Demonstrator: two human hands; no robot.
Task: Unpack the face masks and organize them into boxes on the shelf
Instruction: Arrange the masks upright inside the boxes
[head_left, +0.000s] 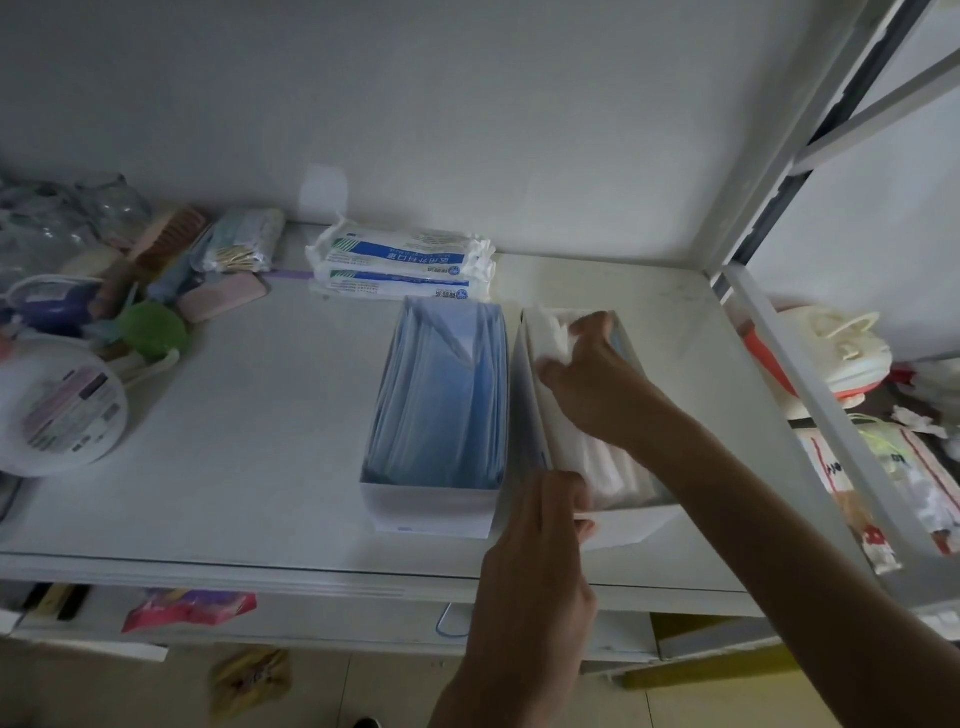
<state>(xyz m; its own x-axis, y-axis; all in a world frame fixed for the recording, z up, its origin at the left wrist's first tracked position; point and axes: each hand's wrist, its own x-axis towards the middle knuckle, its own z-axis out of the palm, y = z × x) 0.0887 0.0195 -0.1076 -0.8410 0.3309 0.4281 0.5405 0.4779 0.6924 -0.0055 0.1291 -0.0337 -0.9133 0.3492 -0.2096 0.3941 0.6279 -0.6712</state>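
Note:
Two open white boxes stand side by side on the white shelf (249, 447). The left box (431, 512) is filled with blue face masks (441, 395). The right box (631, 527) holds white masks (613, 467). My right hand (597, 379) reaches into the far part of the right box, its fingers curled on the white masks there. My left hand (545, 525) grips the near left corner of that box. Two sealed mask packs (405, 265) lie stacked against the back wall behind the boxes.
Clutter fills the shelf's left end: a round white lidded tub (57, 410), a green ball (153, 327), a pink case (223, 299), glass jars (111, 205). A white shelf upright (779, 332) bounds the right side, with bags beyond it.

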